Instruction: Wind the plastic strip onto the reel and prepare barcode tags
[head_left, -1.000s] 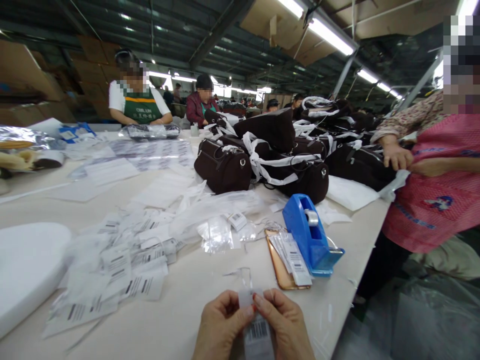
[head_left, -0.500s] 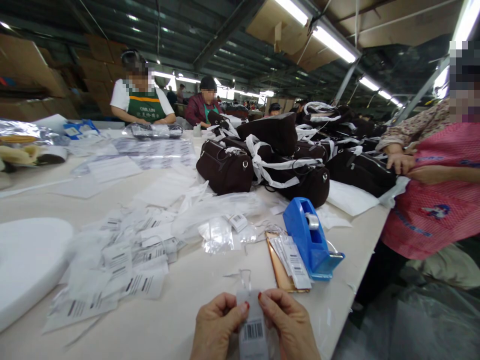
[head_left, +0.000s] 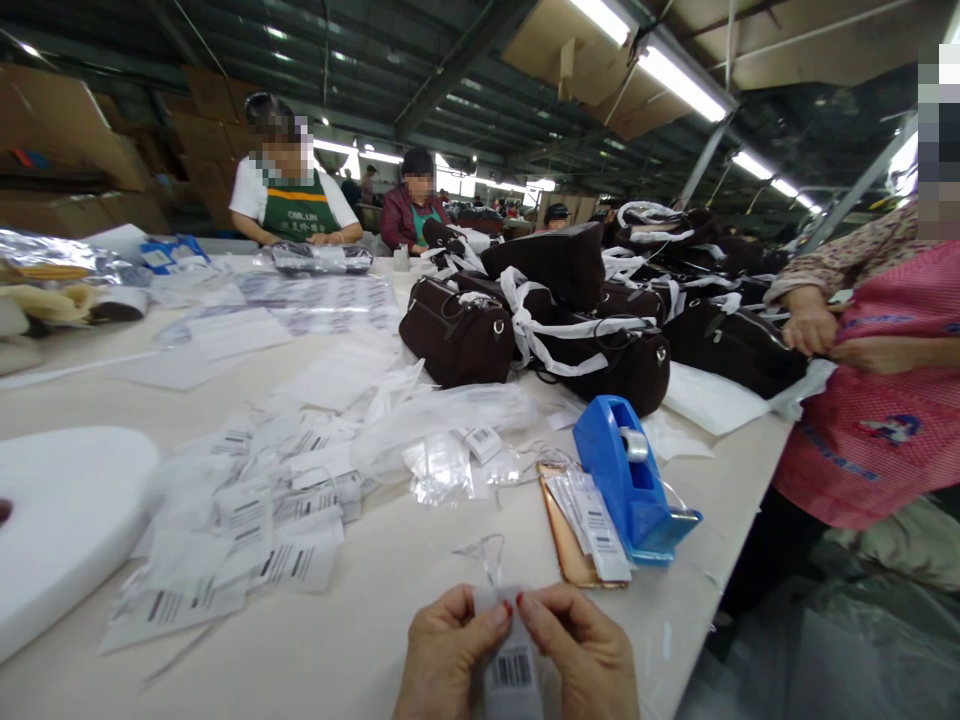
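Observation:
Low at the table's near edge, a white barcode hang tag (head_left: 513, 672), with what looks like a clear sleeve around it, is pinched between both hands. A thin string loops from its top. My left hand (head_left: 448, 655) grips its upper left side between thumb and fingers, and my right hand (head_left: 585, 650) pinches its upper right side; the thumbs almost touch. Just beyond lies a gold flat case (head_left: 564, 560) with several barcode tags (head_left: 600, 525) on it. Beside that stands a blue tape dispenser (head_left: 626, 480).
Loose barcode tags in clear bags (head_left: 240, 530) spread across the left, near a big white roll (head_left: 67, 520). Dark brown bags (head_left: 457, 335) with white wrapping are piled at the back. One co-worker (head_left: 892, 400) stands right; others (head_left: 296, 205) work across the table.
My thumbs have come closer together on the upper part of the tag. The whole view has shifted slightly, so things appear a little farther right.

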